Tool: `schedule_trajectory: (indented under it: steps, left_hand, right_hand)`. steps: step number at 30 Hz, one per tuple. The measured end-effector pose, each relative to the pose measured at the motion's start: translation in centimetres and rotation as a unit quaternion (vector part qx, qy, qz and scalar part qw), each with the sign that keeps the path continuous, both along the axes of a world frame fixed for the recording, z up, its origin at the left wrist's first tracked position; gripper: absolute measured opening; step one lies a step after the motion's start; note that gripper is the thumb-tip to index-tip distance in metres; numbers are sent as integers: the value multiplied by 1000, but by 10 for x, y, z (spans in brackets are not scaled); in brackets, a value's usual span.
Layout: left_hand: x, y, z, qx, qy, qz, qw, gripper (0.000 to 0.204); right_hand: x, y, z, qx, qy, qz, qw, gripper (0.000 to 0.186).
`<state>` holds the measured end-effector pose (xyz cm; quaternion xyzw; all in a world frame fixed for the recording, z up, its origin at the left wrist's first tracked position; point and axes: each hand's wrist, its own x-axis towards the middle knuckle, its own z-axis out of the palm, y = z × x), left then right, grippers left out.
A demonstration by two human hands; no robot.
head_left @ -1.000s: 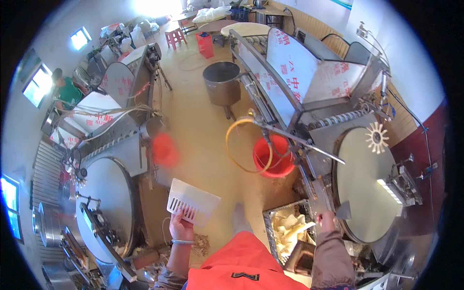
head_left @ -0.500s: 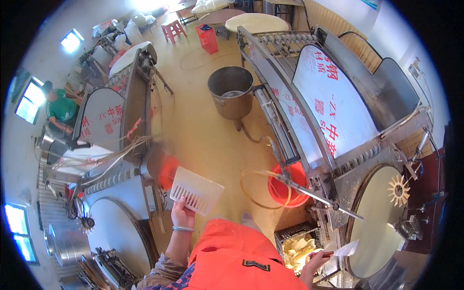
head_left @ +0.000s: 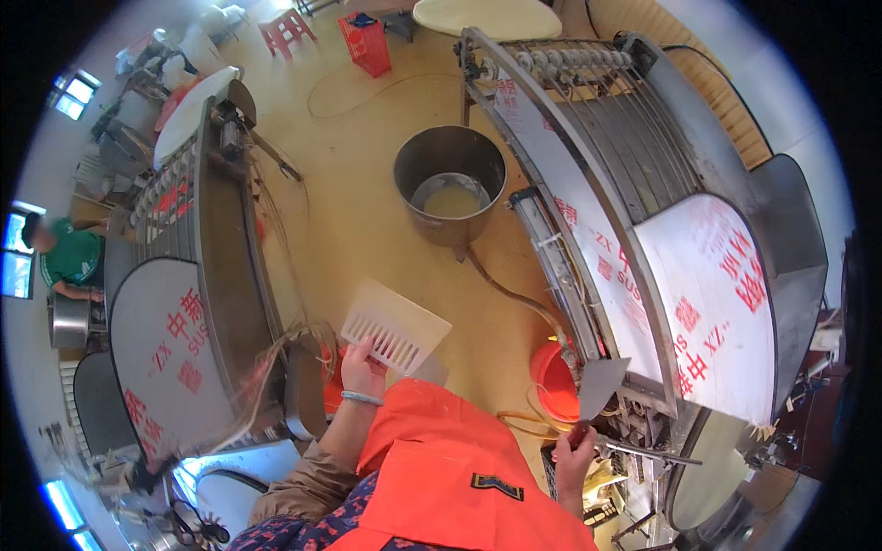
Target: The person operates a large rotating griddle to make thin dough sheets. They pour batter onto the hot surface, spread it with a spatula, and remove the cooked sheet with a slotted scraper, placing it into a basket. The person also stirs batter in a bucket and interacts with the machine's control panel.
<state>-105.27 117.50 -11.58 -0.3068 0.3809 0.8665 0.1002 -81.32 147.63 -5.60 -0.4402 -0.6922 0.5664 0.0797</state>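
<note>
Low in the head view, my left hand grips a cream-white slotted plastic board by its slotted end, above my orange apron. On the right, my right hand is closed around the dark handle of a flat metal scraper, its wide blade raised beside the right-hand machine. Below that hand, a black crate of pale yellow scraps is partly hidden. A red bucket stands just behind the scraper.
A large metal pot with a hose stands on the floor between two roller machines, the left one beside a person in a green top. A red basket, red stool and round table are farther back.
My view has swung forward along the machines, bringing the pot nearer the middle. My right hand has lifted the scraper, blade now pointing upward. My left hand still holds the slotted board.
</note>
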Motion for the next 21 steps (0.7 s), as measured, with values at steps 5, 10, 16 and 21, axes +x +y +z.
schedule_trajectory:
  steps: [5,10,16,21]
  left_hand:
    - [-75,-26,-7,23,-41,8,999,22]
    - [-127,-43,-13,-1,-35,11,999,28]
    - [-172,-57,-26,0,-53,52,997,32]
    - [-198,-52,-17,-78,-96,110,986,39]
  right_hand:
    - [-107,-32,-6,-52,-53,55,996,24]
    - [-176,-35,-40,8,-134,133,982,24]
    - [-263,-10,-81,43,-136,231,963,25]
    - [-373,27,-139,126,-112,256,952,25]
